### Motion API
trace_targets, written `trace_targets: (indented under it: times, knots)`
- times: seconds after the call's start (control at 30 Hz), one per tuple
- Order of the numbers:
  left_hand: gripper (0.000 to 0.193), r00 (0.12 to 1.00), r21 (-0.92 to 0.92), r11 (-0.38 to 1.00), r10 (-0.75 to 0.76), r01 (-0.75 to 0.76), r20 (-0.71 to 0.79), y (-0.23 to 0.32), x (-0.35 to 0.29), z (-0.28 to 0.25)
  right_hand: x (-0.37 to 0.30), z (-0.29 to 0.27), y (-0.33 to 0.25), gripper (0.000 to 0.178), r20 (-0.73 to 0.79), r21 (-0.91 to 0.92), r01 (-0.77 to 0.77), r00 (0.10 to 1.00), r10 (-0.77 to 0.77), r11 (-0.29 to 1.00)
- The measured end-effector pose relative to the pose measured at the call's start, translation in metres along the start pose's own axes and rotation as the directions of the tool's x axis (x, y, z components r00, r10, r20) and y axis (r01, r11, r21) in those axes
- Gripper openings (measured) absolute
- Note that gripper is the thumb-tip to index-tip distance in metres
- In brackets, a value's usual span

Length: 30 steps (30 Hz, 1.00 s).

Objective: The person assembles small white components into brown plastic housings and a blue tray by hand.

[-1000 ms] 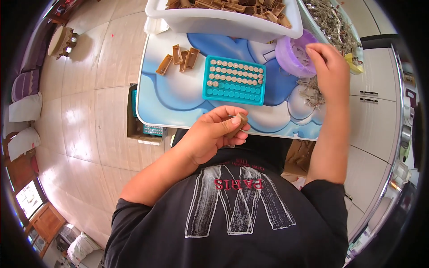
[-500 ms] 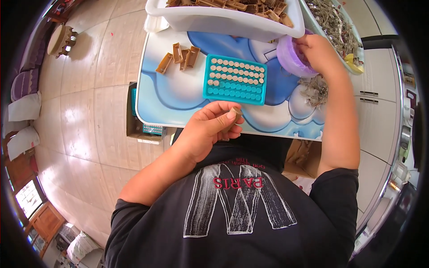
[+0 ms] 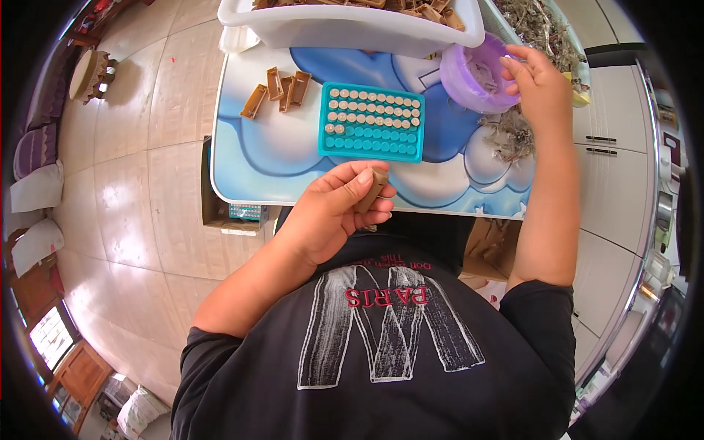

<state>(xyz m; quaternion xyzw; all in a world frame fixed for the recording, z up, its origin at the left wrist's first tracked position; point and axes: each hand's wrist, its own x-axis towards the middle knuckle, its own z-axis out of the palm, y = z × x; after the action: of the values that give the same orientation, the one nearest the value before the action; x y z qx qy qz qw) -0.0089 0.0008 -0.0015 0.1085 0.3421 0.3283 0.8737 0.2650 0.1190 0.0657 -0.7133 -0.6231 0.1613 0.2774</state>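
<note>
My left hand (image 3: 334, 202) is closed around a small brown plastic piece (image 3: 372, 189), held upright between thumb and fingers just off the table's near edge. Over the right rim of a purple bowl (image 3: 453, 82), my right hand (image 3: 544, 81) is raised with thumb and fingertips bent together. Whatever they pinch is too small to make out. Small clear or whitish bits (image 3: 482, 75) lie in the bowl. Between the hands sits a teal tray (image 3: 372, 149) with rows of round pale pieces filling its far part; its near holes show teal.
Several brown trough-shaped pieces (image 3: 287, 89) lie left of the tray. A white bin (image 3: 352, 31) of similar pieces stands at the back. Tangled thin silvery parts (image 3: 510, 139) lie beside the bowl, with more in a container (image 3: 539, 33) at far right. A carton (image 3: 233, 216) stands below the table's left.
My right hand has come up out of the purple bowl to its right rim. My left hand still holds the brown piece, now turned a little. The whole view has shifted slightly.
</note>
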Motion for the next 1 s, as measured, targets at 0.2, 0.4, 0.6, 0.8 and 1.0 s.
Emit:
trace_targets:
  times: [0.2, 0.4, 0.6, 0.8, 1.0]
  knots:
    - [0.024, 0.999, -0.130, 0.991, -0.013, 0.016, 0.030, -0.007, 0.003, -0.003, -0.039, 0.015, -0.012, 0.018, -0.234, 0.599, 0.216, 0.968, -0.090, 0.771]
    - [0.022, 0.999, -0.113, 0.993, -0.032, 0.037, 0.042, -0.006, 0.004, 0.000, -0.097, 0.036, -0.016, 0.016, 0.160, 0.816, -0.122, 0.987, -0.018, 0.565]
    - [0.023, 0.998, -0.106, 0.993, 0.058, -0.056, 0.012, -0.008, 0.004, -0.002, -0.119, 0.062, -0.033, 0.016, 0.258, 0.895, -0.261, 0.964, 0.057, 0.363]
    - [0.023, 0.997, -0.154, 0.985, 0.077, -0.075, 0.009, -0.007, 0.004, 0.002, -0.142, 0.072, -0.027, 0.008, 0.135, 0.796, -0.009, 0.977, -0.163, 0.605]
    - [0.029, 0.999, -0.240, 0.970, 0.041, -0.033, 0.029, -0.008, 0.003, 0.005, -0.148, 0.085, -0.031, 0.010, -0.057, 0.685, 0.302, 0.929, -0.365, 0.663]
